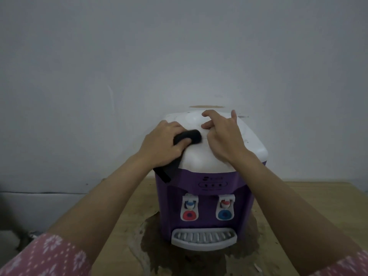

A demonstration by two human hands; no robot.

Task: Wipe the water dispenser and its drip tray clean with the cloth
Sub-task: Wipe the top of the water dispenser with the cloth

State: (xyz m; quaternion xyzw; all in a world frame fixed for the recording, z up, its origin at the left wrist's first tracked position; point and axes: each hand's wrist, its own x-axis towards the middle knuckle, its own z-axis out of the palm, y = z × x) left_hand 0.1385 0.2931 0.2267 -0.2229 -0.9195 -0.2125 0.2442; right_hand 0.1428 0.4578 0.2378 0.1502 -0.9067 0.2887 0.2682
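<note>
Water dispenser [203, 198]: left hand [161, 144] presses black cloth [180, 144] on top.

Water dispenser [201, 198]: plastic, purple body smooth with faint sheen; white top smooth, matt. Drip tray [204, 239]: pale grey plastic, slotted, smooth. Cloth [169, 168]: black fabric, matt, soft-looking. Table [310, 204]: bare wood, matt, rough; dark stained patch round dispenser base. Wall [179, 46]: painted, matt, slightly scuffed. Sleeve [45, 257]: pink printed fabric.
</note>
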